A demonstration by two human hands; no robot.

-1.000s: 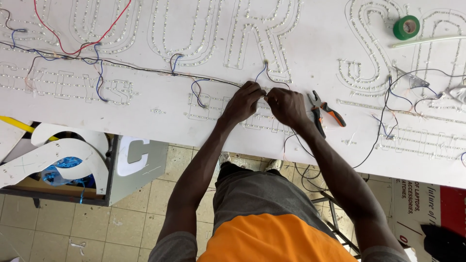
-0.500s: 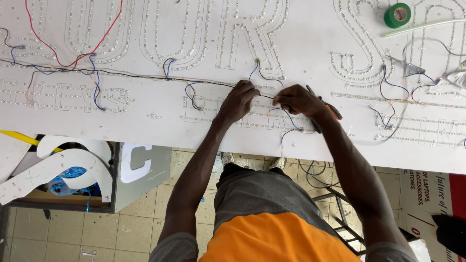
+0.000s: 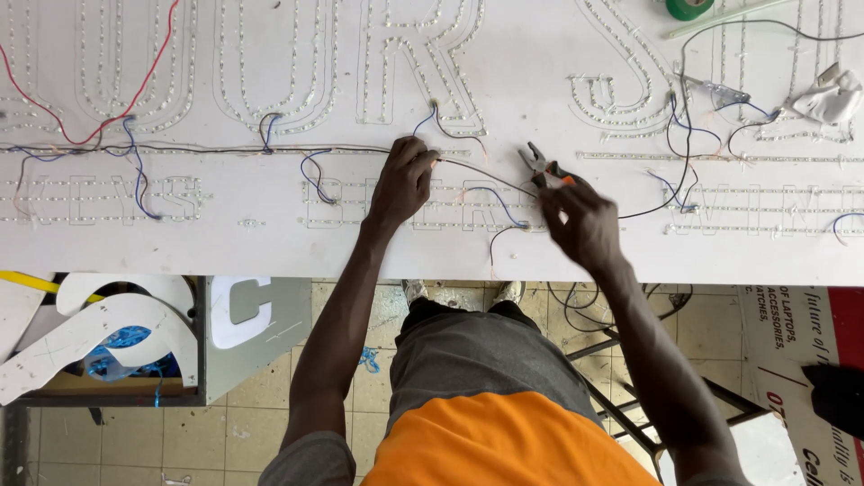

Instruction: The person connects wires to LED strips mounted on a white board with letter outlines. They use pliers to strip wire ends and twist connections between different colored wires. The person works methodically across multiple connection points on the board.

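Observation:
A large white sign board (image 3: 270, 243) with letters outlined in small LED strips lies in front of me, and thin black, blue and red wires run across it. My left hand (image 3: 403, 184) rests on the board and pinches a thin dark wire (image 3: 486, 173) near the board's middle. My right hand (image 3: 583, 223) is to the right of it, fingers curled over the orange handles of a pair of pliers (image 3: 540, 164), whose jaws point up and left. The two hands are apart.
A green tape roll (image 3: 688, 7) sits at the board's far edge, and a crumpled white rag (image 3: 830, 97) lies at the right. White cut-out letters (image 3: 99, 333) and a grey box (image 3: 247, 333) stand below left. A metal stand (image 3: 630, 396) and a printed banner (image 3: 796, 360) are on the floor at the right.
My right hand let go of the wire joint, moved right and closed on the pliers. My left hand stayed on the wire. The view shifted slightly.

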